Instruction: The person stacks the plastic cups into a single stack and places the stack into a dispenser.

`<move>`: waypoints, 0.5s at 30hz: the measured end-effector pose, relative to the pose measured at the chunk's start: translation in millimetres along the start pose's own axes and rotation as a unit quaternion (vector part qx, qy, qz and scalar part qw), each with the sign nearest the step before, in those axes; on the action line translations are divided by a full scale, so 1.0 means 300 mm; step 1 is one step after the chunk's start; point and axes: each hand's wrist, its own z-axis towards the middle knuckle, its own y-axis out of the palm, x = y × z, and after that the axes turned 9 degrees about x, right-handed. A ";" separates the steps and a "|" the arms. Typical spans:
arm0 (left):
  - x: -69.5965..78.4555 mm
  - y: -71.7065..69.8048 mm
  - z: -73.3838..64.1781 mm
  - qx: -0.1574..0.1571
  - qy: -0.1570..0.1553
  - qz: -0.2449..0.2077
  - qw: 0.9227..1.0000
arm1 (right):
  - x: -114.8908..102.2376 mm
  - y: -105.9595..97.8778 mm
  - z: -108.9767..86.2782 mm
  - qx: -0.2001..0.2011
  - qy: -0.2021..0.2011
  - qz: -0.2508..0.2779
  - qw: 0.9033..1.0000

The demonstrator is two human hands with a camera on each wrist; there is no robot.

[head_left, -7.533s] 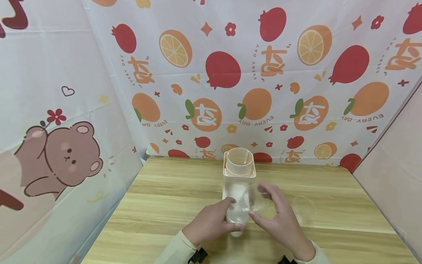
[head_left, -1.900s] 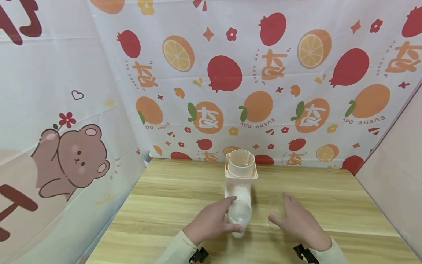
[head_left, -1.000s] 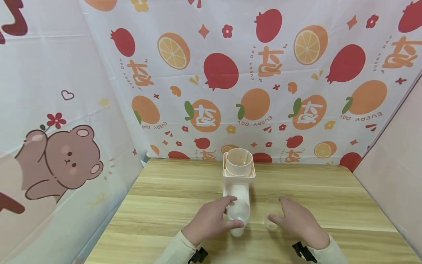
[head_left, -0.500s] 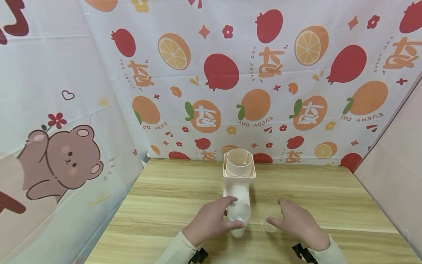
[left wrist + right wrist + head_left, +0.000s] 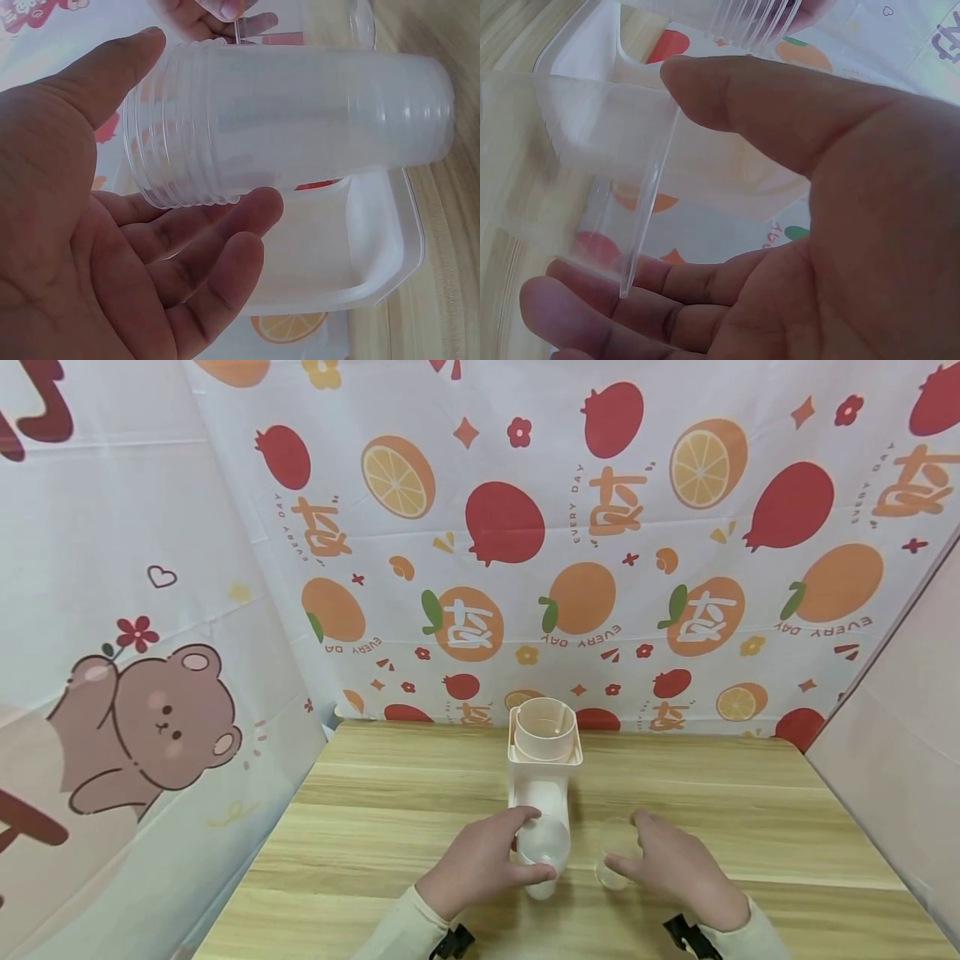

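Observation:
My left hand (image 5: 480,864) holds a stack of clear plastic cups (image 5: 543,843), with the thumb on one side of the rims and the fingers on the other. Several nested rims show on the cup stack (image 5: 322,120) in the left wrist view. To the right, my right hand (image 5: 678,868) holds a single clear plastic cup (image 5: 613,868) near its rim, between thumb and fingers. The cup's base is close to the table; whether it touches is unclear. Behind the stack is a pale cream holder (image 5: 545,764) with a round upper tube.
The wooden table (image 5: 390,802) extends to both sides of the hands. A fruit-print cloth (image 5: 510,518) hangs behind it, and a bear-print cloth (image 5: 165,718) hangs at the left.
Since the earliest frame, my right hand has moved right, away from the stack, with a cup. The cup formerly lying farther right no longer shows there. Lately the held cup has lowered slightly.

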 end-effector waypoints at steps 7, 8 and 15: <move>-0.001 0.000 0.002 -0.003 0.002 0.002 1.000 | -0.001 -0.004 -0.001 -0.007 0.000 0.006 1.000; 0.000 -0.001 0.002 -0.004 0.002 0.002 1.000 | -0.002 -0.005 -0.002 -0.009 0.000 0.008 1.000; -0.001 -0.009 0.003 -0.001 0.007 0.005 1.000 | -0.014 -0.012 -0.001 0.002 -0.014 0.033 0.999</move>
